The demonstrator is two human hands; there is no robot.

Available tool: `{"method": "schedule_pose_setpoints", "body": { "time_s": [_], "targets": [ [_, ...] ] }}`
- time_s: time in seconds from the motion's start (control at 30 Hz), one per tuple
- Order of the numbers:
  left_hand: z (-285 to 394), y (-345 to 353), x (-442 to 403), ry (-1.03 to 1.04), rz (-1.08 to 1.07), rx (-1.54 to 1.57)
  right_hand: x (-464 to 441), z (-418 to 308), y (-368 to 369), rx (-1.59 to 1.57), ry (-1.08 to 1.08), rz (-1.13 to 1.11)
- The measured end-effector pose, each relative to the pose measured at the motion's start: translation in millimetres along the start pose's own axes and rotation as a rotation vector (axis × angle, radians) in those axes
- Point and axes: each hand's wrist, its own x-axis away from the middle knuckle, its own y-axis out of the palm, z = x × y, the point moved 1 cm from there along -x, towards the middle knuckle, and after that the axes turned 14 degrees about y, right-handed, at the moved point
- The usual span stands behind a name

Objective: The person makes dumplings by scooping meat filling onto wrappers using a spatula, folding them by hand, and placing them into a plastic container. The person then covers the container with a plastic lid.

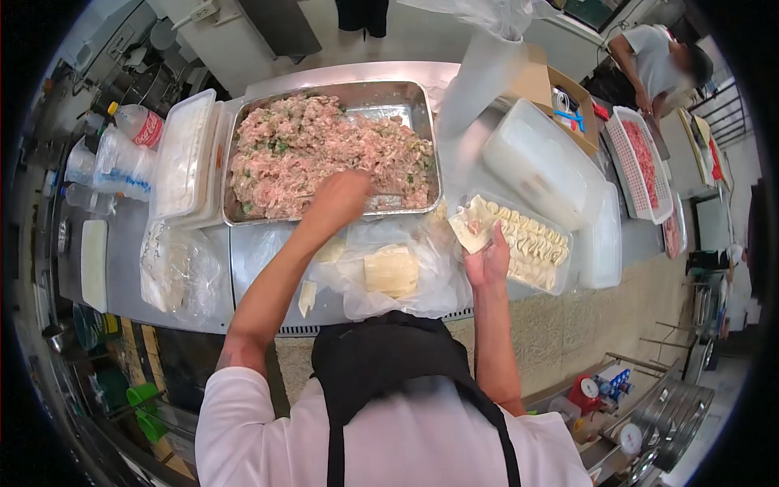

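Observation:
My left hand [342, 197] is over the near side of a metal tray [430, 114] of minced meat with green bits [316, 138]. Its fingers are curled closed; a thin tool may be in them, but I cannot make it out. My right hand [488, 261] is palm up and holds a pale square dough wrapper [471, 223] with a small dab of meat on it. Just beyond that hand is a clear container with rows of folded dumplings [531, 239]. A stack of wrappers [391, 270] lies on plastic in front of me.
Lidded plastic boxes [182, 154] stand left of the tray, beside a cola bottle [136, 123] and bagged goods [174, 268]. On the right are a large translucent box [545, 158], a cardboard box [576, 101] and a basket of meat [637, 154]. Another person [653, 69] works at far right.

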Motion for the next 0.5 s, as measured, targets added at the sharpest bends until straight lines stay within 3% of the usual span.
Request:
{"method": "schedule_pose_setpoints", "body": {
  "time_s": [0.03,0.17,0.27,0.33,0.37,0.43,0.47,0.5],
  "targets": [
    [-1,7,-5,-0.05,-0.123,-0.013,2,0,0,-0.008,-0.001,-0.013],
    [3,16,-2,0.022,-0.042,0.037,5,-2,-6,0.025,-0.023,-0.035],
    [-2,7,-5,0.014,-0.207,0.129,-5,1,-20,0.037,-0.026,-0.055],
    [-13,20,0,0.106,-0.014,0.302,-14,6,-25,0.069,-0.043,-0.048],
    [-18,24,4,0.113,-0.017,0.297,-17,9,-27,0.1,-0.061,-0.039],
    [-16,23,12,0.021,0.186,0.686,-19,13,-23,0.048,-0.062,-0.021],
    [-14,18,17,0.037,0.173,0.689,-19,15,-22,0.004,-0.056,-0.003],
    [-3,-3,20,-0.084,0.123,0.79,-18,17,-17,-0.007,-0.074,0.004]
  ]
}}
